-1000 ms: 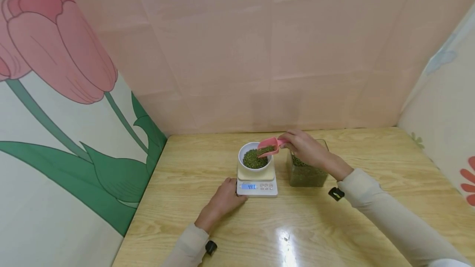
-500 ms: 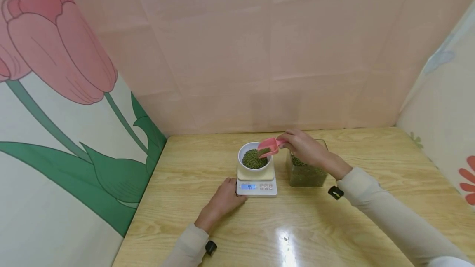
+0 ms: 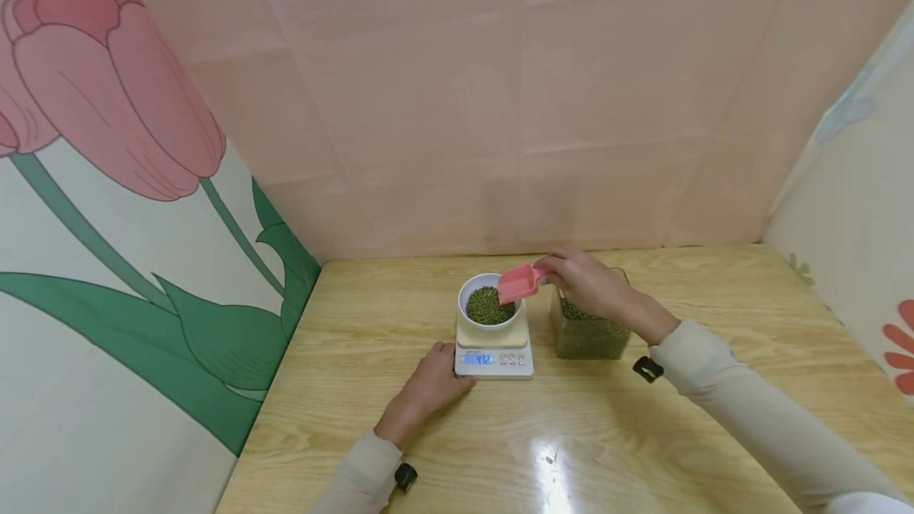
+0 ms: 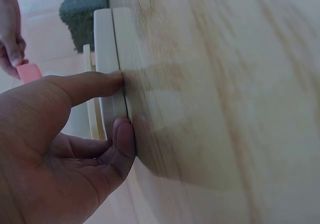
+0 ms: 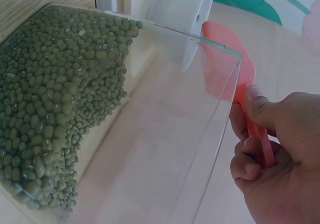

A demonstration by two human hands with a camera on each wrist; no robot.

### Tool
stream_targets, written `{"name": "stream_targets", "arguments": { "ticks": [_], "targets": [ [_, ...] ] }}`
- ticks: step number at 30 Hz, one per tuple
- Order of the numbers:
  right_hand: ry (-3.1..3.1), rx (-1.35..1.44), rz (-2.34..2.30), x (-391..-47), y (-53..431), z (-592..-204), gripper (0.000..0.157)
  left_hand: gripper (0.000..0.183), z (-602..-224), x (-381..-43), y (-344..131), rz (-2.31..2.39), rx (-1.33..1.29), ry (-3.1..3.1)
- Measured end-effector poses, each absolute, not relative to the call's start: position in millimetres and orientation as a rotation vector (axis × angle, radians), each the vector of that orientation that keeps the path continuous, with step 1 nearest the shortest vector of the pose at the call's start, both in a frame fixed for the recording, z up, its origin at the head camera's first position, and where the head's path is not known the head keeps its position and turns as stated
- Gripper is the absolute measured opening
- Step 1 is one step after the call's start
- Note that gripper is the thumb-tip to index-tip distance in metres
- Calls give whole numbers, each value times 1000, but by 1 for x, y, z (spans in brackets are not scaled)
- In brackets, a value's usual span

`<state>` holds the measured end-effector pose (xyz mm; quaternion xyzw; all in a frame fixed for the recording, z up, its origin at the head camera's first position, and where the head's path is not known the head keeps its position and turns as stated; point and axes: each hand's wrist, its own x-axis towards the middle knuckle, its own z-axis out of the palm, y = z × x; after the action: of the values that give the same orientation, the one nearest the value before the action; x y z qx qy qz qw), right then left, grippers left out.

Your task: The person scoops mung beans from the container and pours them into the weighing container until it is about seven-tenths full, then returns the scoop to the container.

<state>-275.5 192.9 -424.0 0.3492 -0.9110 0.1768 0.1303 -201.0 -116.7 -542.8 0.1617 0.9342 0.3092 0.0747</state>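
Observation:
My right hand point(image 3: 587, 282) grips the handle of a pink scoop point(image 3: 519, 283), with thumb and fingers round it in the right wrist view. The scoop tilts over the right rim of a white bowl point(image 3: 464, 297), and no beans show in it. Green mung beans point(image 3: 489, 308) lie in the bowl. Under the bowl stands a white kitchen scale point(image 3: 494, 370), its lit display reading about 472. At the scale's front left corner, my left hand point(image 3: 431, 383) holds its edge; in the left wrist view the thumb is extended and the other fingers point(image 4: 122, 141) are curled against it.
Right of the scale stands a clear square container point(image 3: 591, 339) of mung beans, partly under my right forearm. The wooden table point(image 3: 357, 308) meets a pink back wall point(image 3: 428, 205). Painted walls point(image 3: 214, 355) flank it left and right.
The scoop has tipped further, and the beans seen in it earlier have gone out over the bowl. The display digits have changed. My left hand has stayed on the scale.

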Motion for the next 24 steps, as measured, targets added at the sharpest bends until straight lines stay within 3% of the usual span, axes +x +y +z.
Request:
{"name": "stream_targets", "arguments": {
  "ticks": [24],
  "targets": [
    [-2601, 1011, 550, -269, 199, -425, 23, 47, -543, -200, -117, 941, 485, 2801]
  ]
}}
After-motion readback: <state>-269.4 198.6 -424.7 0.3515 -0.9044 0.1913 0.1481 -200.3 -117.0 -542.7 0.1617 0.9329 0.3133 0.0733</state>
